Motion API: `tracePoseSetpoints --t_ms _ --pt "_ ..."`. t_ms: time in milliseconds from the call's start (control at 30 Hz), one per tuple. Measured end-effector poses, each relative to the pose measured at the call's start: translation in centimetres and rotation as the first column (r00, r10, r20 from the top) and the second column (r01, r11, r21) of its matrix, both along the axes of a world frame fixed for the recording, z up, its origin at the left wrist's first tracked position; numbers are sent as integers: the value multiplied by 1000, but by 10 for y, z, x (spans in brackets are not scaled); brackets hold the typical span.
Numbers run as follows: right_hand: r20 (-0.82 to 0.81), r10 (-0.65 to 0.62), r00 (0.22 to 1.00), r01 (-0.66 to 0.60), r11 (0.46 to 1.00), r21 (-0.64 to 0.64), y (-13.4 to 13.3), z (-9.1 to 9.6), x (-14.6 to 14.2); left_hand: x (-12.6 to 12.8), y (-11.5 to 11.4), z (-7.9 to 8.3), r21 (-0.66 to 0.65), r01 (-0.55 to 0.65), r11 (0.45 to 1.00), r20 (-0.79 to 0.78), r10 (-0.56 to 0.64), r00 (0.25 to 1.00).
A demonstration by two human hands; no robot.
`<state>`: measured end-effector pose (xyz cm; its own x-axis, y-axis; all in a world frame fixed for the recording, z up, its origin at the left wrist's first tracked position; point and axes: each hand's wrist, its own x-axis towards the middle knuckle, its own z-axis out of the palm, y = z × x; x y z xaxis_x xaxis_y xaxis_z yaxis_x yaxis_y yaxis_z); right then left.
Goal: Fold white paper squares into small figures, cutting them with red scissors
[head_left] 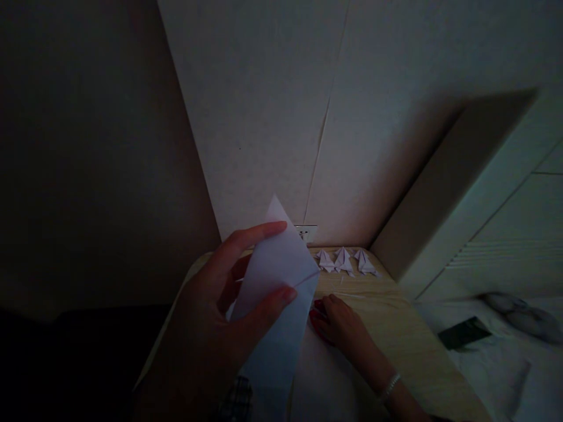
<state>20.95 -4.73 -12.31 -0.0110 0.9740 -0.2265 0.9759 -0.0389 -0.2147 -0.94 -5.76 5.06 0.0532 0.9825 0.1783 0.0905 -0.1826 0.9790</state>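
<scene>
Close to the camera, my left hand (229,293) pinches a folded sheet of white paper (281,258) between thumb and fingers. The paper stands raised with a pointed tip at the top, and a crease runs near its right corner. Farther right and lower, my right hand (345,322) is closed on red-handled scissors (320,328) at the tabletop. Their blades are hidden. More white paper (323,375) lies on the table under and beside the scissors. Three folded paper figures (343,261) sit in a row at the table's back edge.
The light wooden table (409,328) meets a pale wall (264,117) with a socket (307,232) just above it. A white panelled unit (475,223) rises at the right. Beyond the table's right edge, a dark green item (465,333) lies on white fabric.
</scene>
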Motion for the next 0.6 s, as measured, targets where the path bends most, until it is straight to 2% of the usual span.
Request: tracePoseSetpoints --t_ms 200,333,467,600 --pt "11 -7 1000 7 1000 18 -1 -1 -2 1 -2 3 -14 24 1000 17 -24 1000" --pt "16 2 1000 -2 999 34 -2 -2 -2 1 0 3 -21 -29 999 25 30 999" --pt "33 2 999 -3 999 44 -2 -2 -3 0 1 2 11 21 1000 35 -22 999" --pt "57 1 998 -4 999 46 -2 -2 -5 1 0 1 -26 -25 999 56 26 998"
